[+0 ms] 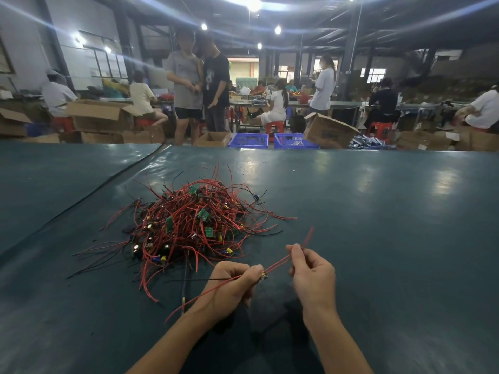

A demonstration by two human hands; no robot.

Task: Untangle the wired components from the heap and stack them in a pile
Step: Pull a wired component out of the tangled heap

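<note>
Big and dim, the workshop has bright lamps overhead and many people at long tables far at the back, some of them sitting on red stools (274,126). Closer in, cardboard boxes (329,130) and two blue baskets (248,140) sit on the floor just past the far edge of the wide table (378,211), which has a dark green shiny cover. On that cover lies the heap (194,225), a messy ball of red and black wires with small green boards and yellow bits mixed in. Loose wire ends stick out of it on every side. Near the front edge, just beside the heap and to its right, a person holds up one wired component (264,276), apart from the mess. The left hand (229,287) pinches the small part itself between thumb and fingers, with the other fingers curled under. A red wire and a black wire (210,279) trail from it to the left across that hand. The right hand (313,276) pinches two red wires (278,263) that run from the small part, and their ends poke up past the fingertips. Both hands are held close together above the table.
</note>
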